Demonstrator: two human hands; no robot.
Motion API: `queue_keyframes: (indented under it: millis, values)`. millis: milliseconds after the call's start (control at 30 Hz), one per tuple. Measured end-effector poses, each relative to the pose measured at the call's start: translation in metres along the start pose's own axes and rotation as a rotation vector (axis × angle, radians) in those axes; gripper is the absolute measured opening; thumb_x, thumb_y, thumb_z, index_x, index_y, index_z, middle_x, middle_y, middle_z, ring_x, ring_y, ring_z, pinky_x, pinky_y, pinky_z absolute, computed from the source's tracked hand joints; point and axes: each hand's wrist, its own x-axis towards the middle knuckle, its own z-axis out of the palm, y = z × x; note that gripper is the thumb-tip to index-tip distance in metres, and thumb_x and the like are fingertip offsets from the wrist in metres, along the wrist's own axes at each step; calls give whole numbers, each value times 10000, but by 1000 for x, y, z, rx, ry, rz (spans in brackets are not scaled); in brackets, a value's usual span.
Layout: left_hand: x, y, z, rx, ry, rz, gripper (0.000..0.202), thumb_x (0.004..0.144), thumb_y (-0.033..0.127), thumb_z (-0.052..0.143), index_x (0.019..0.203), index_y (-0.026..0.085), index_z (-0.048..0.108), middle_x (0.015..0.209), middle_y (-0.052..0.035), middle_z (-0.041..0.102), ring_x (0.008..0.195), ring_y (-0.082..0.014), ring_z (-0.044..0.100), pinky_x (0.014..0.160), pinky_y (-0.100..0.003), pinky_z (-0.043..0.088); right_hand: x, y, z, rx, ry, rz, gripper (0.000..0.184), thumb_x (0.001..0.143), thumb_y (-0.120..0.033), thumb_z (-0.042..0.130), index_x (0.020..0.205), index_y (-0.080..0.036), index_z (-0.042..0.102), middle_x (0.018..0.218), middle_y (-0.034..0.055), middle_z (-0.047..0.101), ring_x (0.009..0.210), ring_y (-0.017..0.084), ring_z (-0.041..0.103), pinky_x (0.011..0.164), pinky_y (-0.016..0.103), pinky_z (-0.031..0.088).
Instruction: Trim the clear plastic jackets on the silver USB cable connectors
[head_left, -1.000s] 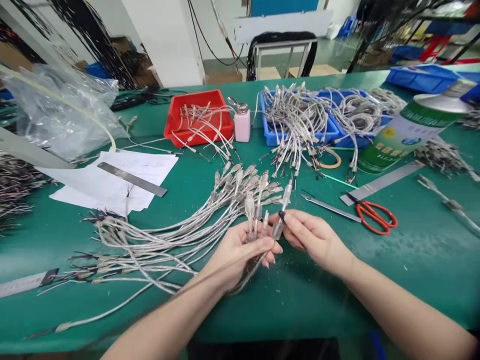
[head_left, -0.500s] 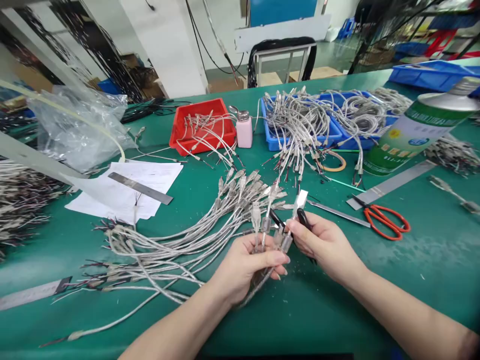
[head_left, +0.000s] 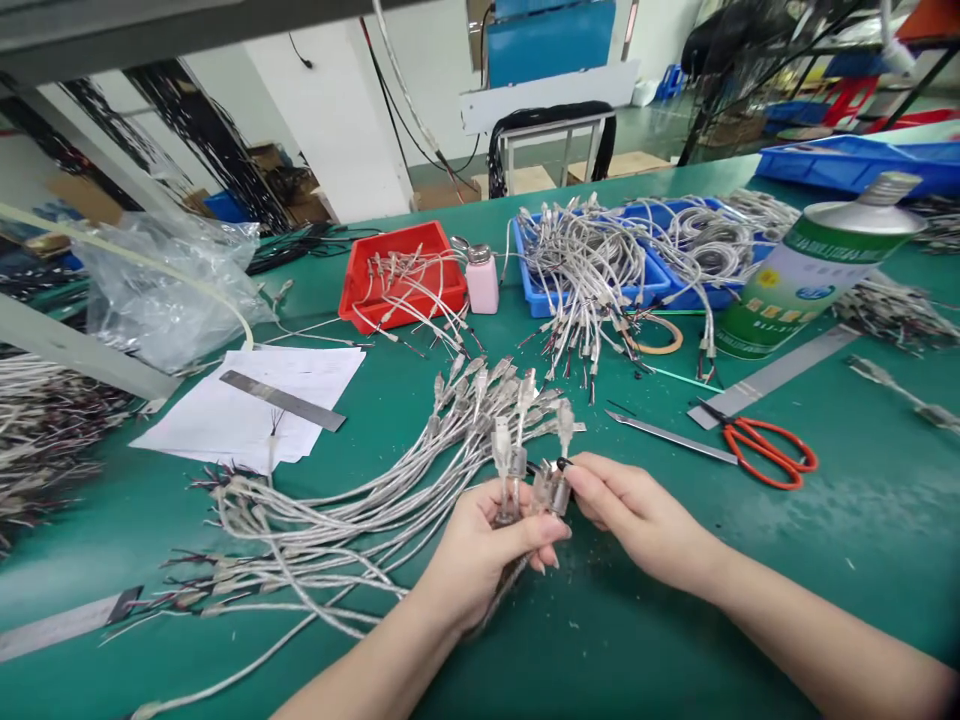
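In the middle of the head view, my left hand point(head_left: 499, 545) is closed round several USB cables, their clear plugs point(head_left: 501, 445) sticking up above the fingers. My right hand point(head_left: 634, 510) pinches a thin black strip point(head_left: 564, 463) beside one of these plugs; its exact kind is unclear, and my fingers hide part of it. Just behind and to the left of my hands lies a spread bundle of grey-white USB cables point(head_left: 390, 470), plugs toward the back and stripped wire ends to the left.
Cables fill a red tray point(head_left: 349, 300) and blue trays point(head_left: 534, 290) at the back. A pink bottle point(head_left: 482, 285) stands between them. Orange-handled scissors point(head_left: 806, 455), steel rulers point(head_left: 780, 375) and a green-and-white can point(head_left: 780, 280) are on the right. Papers point(head_left: 187, 410) lie left.
My right hand has drawn a little down and left, and less of the black strip shows. The held plugs have shifted left and closer together. The whole view has tilted slightly.
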Motion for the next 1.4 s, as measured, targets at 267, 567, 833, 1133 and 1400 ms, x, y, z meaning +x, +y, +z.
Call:
queue_keyframes:
  millis: [267,567,833,1133,1400]
  values:
    - [2,0,-4,-58,-94,-16,173,719,227,727,732,97,612,632,-29,639,489,-66,537,487,-170,413,1,0,1,38,-34,-17,313,949,-441,382,817,-176,485,676,0,510,621,107,439,596,237,354]
    - [2,2,-4,-169,-178,-188,183,689,206,739,788,102,625,673,-51,671,526,-98,597,481,-173,448,7,9,5,733,4,110,213,880,-364,572,903,-166,497,577,-83,254,452,34,194,412,189,141]
    - [1,0,-2,-171,-152,-114,182,623,146,783,701,90,629,590,-25,638,505,-80,573,523,-174,458,6,4,5,751,146,93,235,872,-335,588,757,-173,462,545,-75,296,448,39,256,410,188,192]
    - [0,2,-2,-224,-198,-190,193,677,145,746,842,66,686,649,-65,692,532,-111,632,529,-184,485,5,2,0,907,-64,221,158,873,-289,587,933,-142,590,479,-98,245,397,17,184,384,170,124]
    - [-1,2,-1,-258,-120,-170,161,648,107,763,762,97,650,698,-29,670,585,-87,605,558,-183,496,4,3,7,906,73,215,129,872,-277,595,863,-148,589,471,-95,250,398,18,196,392,171,150]
